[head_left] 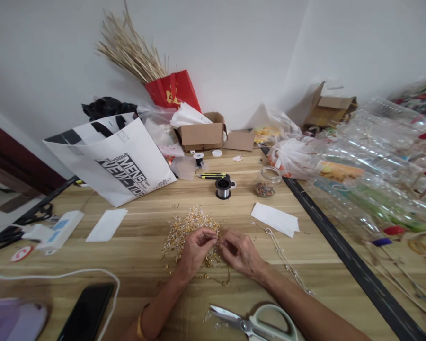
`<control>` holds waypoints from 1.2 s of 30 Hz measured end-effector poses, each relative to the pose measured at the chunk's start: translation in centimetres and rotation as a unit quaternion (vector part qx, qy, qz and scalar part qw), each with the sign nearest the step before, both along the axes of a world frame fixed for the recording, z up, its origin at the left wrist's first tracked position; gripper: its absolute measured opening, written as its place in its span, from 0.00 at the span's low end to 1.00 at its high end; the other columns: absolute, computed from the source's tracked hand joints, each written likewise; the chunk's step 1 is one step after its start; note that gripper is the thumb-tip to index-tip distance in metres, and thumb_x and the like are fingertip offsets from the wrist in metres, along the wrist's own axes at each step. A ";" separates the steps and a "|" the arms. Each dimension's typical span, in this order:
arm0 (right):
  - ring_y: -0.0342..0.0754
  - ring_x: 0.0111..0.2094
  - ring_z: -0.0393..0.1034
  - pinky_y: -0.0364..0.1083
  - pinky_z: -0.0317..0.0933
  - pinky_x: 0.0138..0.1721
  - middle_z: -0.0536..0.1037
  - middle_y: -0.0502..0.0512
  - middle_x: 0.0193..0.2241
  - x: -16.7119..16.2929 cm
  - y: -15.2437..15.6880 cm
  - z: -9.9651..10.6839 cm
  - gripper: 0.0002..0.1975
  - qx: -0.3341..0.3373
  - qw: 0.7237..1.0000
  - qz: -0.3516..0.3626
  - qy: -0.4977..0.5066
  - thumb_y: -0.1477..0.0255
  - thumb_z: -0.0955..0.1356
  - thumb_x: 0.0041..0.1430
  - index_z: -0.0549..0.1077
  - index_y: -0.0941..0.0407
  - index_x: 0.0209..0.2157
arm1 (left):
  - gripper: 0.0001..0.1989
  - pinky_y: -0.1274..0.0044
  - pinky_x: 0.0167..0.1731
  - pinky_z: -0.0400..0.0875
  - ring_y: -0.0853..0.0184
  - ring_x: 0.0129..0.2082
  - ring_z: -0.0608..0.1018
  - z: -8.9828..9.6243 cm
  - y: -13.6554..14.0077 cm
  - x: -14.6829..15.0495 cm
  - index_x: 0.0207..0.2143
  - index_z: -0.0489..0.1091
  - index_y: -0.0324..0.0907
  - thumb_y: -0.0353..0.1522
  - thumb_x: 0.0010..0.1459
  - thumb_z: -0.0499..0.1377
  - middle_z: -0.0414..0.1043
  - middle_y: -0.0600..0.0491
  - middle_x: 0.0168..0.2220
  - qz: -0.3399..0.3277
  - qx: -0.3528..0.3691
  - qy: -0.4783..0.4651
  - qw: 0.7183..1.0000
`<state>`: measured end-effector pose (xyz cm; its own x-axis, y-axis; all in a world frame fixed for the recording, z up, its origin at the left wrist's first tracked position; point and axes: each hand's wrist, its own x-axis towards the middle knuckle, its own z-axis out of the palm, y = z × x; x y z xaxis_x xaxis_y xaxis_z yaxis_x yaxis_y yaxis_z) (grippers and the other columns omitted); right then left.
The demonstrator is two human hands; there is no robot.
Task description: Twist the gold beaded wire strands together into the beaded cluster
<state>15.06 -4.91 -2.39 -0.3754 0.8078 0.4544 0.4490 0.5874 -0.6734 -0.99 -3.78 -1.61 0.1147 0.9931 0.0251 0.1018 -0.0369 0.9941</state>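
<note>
Beads (184, 227), gold and clear, lie in a loose heap on the wooden table (145, 265); take that heap as the centre of the dial, with twelve toward the wall. The left hand (199, 248) is over its near side at about five o'clock, thumb and fingertips drawn into a narrow pinch. The right hand (239, 253) sits at four o'clock, its fingers likewise bent close together, the tips near those of the left hand. Whatever may be between the fingertips is too small to make out, so I cannot tell whether either hand grips a bead. A gold strand (228, 279) curves along the tabletop just below the hands.

Scissors (248, 324) lie at five o'clock, blades partly under no cover and pointing left. A beaded necklace (280, 253) stretches between three and four, below folded white paper (275, 219). A wire spool (223, 190) stands at one o'clock, and a clear jar (266, 187) holding small dark pieces at two. More white paper (106, 225) lies at nine, a phone (87, 312) at eight, and a cardboard box (203, 136) at twelve.
</note>
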 end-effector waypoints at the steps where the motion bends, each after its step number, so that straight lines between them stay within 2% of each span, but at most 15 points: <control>1: 0.42 0.22 0.60 0.40 0.53 0.24 0.67 0.49 0.22 0.0 0.0 0.0 0.05 0.000 1.000 -0.001 0.000 0.78 0.62 0.54 0.65 0.56 0.26 | 0.06 0.79 0.31 0.72 0.68 0.28 0.77 0.0 0.0 0.0 0.27 0.72 0.37 0.28 0.43 0.63 0.76 0.51 0.26 0.000 0.000 0.000 1.000; 18: 0.41 0.22 0.60 0.40 0.52 0.24 0.67 0.49 0.22 0.0 0.1 -0.3 0.05 -0.002 1.000 0.000 0.004 0.78 0.62 0.54 0.65 0.56 0.26 | 0.05 0.78 0.34 0.72 0.67 0.30 0.77 0.3 -0.3 0.0 0.28 0.72 0.38 0.28 0.45 0.61 0.76 0.51 0.28 -0.010 -0.002 0.010 1.000; 36: 0.41 0.22 0.62 0.40 0.53 0.25 0.68 0.49 0.22 0.0 0.2 -0.5 0.05 -0.002 0.999 -0.028 0.022 0.76 0.62 0.56 0.67 0.57 0.27 | 0.06 0.77 0.34 0.74 0.67 0.31 0.78 0.0 -0.5 0.1 0.31 0.71 0.37 0.26 0.46 0.60 0.76 0.50 0.30 -0.016 0.029 0.056 0.998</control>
<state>15.05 -4.72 -2.87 -0.3095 0.8283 0.4670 0.4505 0.5603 -0.6951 -0.89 -4.30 -1.64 0.1519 0.9860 0.0683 0.2102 -0.0998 0.9726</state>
